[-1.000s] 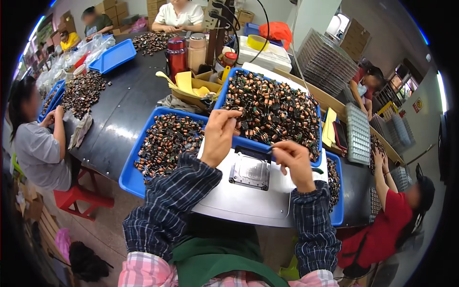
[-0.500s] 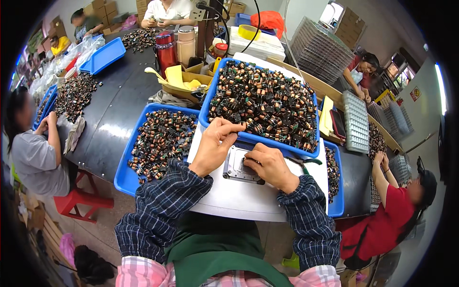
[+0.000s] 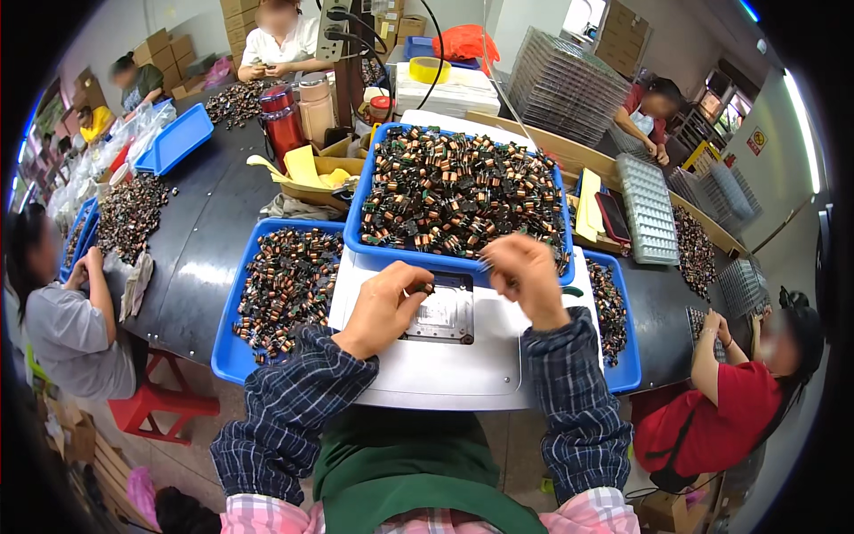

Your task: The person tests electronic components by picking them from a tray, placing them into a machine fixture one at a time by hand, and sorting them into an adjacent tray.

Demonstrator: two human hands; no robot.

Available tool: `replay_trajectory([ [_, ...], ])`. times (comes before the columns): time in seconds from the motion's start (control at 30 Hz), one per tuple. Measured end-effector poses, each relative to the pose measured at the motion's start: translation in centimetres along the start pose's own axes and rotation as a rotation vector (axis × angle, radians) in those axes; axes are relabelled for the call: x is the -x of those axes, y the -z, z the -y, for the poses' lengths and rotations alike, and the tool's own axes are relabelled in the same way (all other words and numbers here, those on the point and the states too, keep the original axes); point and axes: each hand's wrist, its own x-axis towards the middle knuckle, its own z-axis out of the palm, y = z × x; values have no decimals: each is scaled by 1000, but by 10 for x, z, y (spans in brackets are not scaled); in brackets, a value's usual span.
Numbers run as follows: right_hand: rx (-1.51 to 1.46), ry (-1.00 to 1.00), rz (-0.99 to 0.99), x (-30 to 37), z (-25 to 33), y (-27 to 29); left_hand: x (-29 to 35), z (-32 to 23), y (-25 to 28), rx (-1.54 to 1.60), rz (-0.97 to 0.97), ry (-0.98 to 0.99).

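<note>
My left hand is closed in a pinch on a small copper-wound coil, dark with a bit of copper showing. Just under its fingertips lies a square metal fixture, set in a pale worktop. To the right of the fixture, my right hand is raised by the front rim of a large blue tray. Its fingers are bent and smeared by motion, so what they hold, if anything, is unclear. The tray is heaped with copper-wound coils. Behind the right hand shows a green-handled tool, mostly covered.
Blue trays of coils flank the worktop at left and right. Beyond stand a red flask, a cardboard box with yellow sheets and stacked clear trays. Co-workers sit at the left and right.
My right hand has lifted off the fixture and moved up to the right. My left hand has come down toward the fixture with the coil. The view has shifted slightly.
</note>
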Motion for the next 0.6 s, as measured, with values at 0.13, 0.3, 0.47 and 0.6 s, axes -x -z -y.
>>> replay_trajectory([
  [0.13, -390, 188, -243, -2, 17, 19, 3, 1, -2, -144, 71, -188],
  [0.3, 515, 288, -386, -14, -4, 50, -4, 0, -8, -289, 161, -284],
  [0.47, 1270, 535, -382, -19, -3, 35, -9, 1, -11, -403, 208, -342],
  [0.6, 1293, 612, -364, -19, -6, 40, -6, 0, -12, -424, 266, -343],
])
